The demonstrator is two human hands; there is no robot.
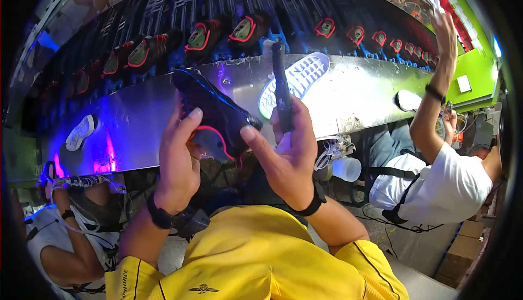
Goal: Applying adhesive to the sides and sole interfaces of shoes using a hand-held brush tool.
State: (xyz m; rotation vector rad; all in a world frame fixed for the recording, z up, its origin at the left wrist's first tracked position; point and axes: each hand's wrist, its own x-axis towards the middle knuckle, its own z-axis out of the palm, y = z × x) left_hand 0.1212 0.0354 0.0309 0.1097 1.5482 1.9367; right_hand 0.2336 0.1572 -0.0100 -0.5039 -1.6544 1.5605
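My left hand (180,164) is closed on a dark shoe (212,104) with a pinkish-red edge around its opening, thumb along its side. The shoe is tilted above the metal bench, a blue line running along its upper edge. In my closed right hand (291,164) a dark stick-shaped tool (280,77) stands nearly upright; its exact kind is unclear. My right thumb reaches to the shoe's near end. Just beyond that tool lies a white lattice-patterned sole (308,74) with a bluish rim, on the bench.
Behind the metal bench (147,131), a dark rack (163,6) carries a row of dark shoes with red-edged openings (245,29). Other soles lie at left (80,132) and right (407,100). Co-workers sit at right (436,175) and left (65,240). A white cup (346,168) hangs near the bench edge.
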